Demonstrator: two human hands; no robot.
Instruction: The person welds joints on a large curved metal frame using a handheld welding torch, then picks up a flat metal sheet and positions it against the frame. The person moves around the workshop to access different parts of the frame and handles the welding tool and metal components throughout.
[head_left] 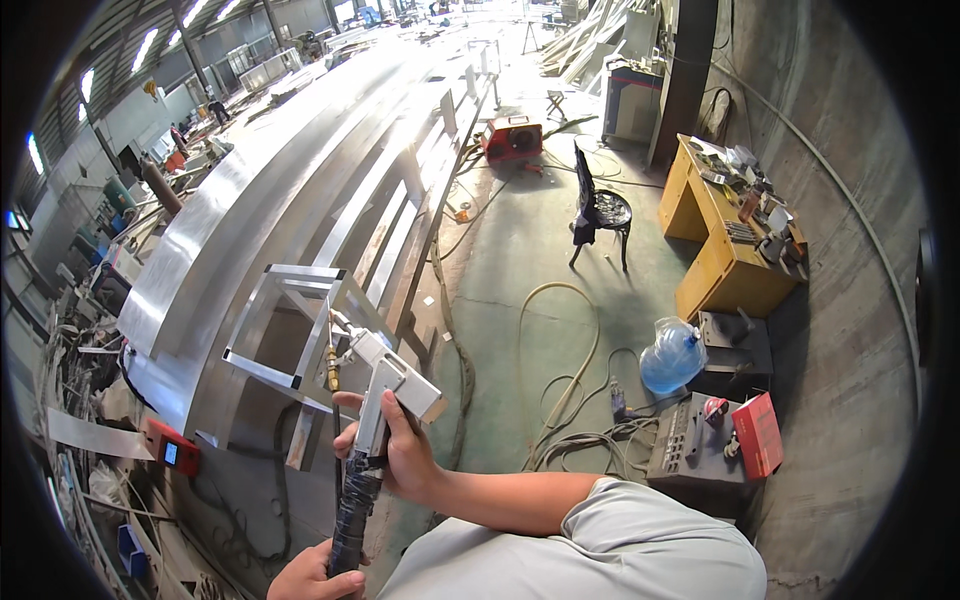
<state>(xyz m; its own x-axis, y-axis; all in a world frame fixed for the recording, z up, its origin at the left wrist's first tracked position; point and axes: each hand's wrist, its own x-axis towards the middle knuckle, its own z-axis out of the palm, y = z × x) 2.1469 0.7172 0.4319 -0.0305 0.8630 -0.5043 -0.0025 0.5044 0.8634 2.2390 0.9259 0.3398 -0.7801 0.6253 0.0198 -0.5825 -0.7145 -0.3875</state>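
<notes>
A silver handheld welding gun [385,375] tilts upward in front of me, its tip end toward a small square-tube metal frame [296,272]. My right hand [408,445] is closed round the gun's grip, thumb on the near side and fingertips showing beyond it. A thin tube with a brass fitting [333,368] runs alongside the gun. Below the grip, a thick cable wrapped in black tape [354,505] leads down to my left hand [318,575], whose fingers are wrapped round it. The lower picture edge cuts off part of this hand.
Long shiny metal sheets [215,215] lie left of centre. Hoses [560,425] loop across the green floor [500,340]. To the right are a black chair [605,208], a cluttered yellow desk [735,215], a blue water jug [672,358] and a red box [757,436].
</notes>
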